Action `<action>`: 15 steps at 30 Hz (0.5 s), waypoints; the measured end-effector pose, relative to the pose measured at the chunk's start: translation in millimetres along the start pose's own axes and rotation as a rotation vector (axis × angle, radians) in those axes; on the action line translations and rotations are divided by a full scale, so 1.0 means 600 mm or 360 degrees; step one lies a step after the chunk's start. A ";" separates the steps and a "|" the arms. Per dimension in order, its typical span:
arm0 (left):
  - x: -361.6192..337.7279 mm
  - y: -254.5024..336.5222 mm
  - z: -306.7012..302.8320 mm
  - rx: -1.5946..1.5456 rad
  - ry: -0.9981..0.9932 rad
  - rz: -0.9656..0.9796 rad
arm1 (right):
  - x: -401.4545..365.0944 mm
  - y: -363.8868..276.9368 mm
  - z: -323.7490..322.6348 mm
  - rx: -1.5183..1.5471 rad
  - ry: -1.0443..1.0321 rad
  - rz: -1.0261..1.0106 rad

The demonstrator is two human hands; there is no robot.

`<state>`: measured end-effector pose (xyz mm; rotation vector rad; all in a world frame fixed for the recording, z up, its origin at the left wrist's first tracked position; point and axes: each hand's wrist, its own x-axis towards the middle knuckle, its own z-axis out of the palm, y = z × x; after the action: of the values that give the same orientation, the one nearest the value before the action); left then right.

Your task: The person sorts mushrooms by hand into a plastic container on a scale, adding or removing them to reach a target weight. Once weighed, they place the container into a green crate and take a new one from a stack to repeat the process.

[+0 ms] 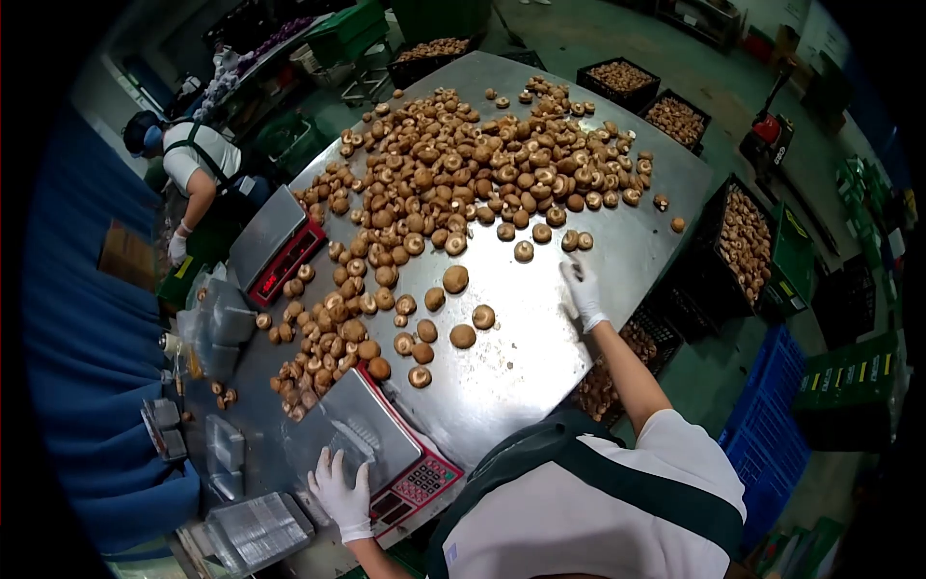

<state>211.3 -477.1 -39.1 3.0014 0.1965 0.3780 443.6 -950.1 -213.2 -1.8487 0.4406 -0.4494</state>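
Brown mushrooms lie heaped across the metal table, with a smaller group spreading toward a red and silver scale. My left hand, in a white glove, has its fingers spread at the near edge of this scale's plate and holds nothing. On the plate sits a clear plastic tray. My right hand, also gloved in white, is over the right part of the table, just below two mushrooms at the pile's edge. Its fingers are blurred, and whether anything is between them is unclear.
A second scale stands at the table's left side. Clear trays lie at the lower left. Crates of mushrooms stand right of the table, near a blue crate. A co-worker bends at the upper left.
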 end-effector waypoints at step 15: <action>0.468 0.453 0.341 -0.0883 -0.0470 0.0895 | 0.333 0.053 0.037 0.0309 0.0231 -0.0094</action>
<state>564.2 -724.3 -135.0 2.4594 -0.6718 0.0119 623.8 -1043.2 -231.8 -1.6508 0.4251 -0.6472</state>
